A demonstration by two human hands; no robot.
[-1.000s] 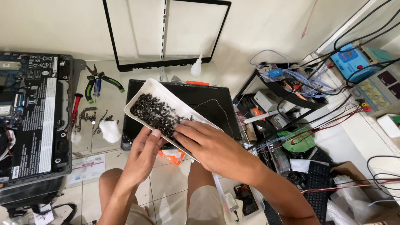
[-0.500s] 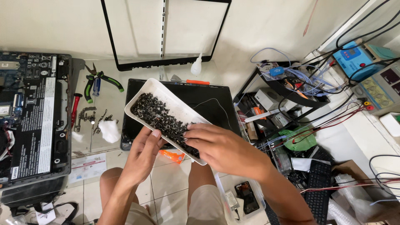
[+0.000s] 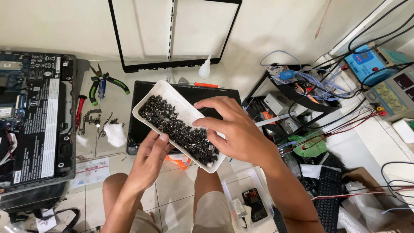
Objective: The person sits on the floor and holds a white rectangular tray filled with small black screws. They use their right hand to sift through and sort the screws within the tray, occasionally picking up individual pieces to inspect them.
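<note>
Since the earlier frame, the right hand [image 3: 235,131] has drawn back slightly toward the near end of the white tray [image 3: 185,111]; its fingertips now pinch narrowly over the small black screws [image 3: 174,125]. Left hand [image 3: 148,159] grips the tray's underside, above the closed black laptop [image 3: 146,92]; green-handled pliers [image 3: 105,82] lie well apart.

Bright, even light from above. Soft, small shadows. No glare. Sharp all over, only a little bent near the frame's corners.
</note>
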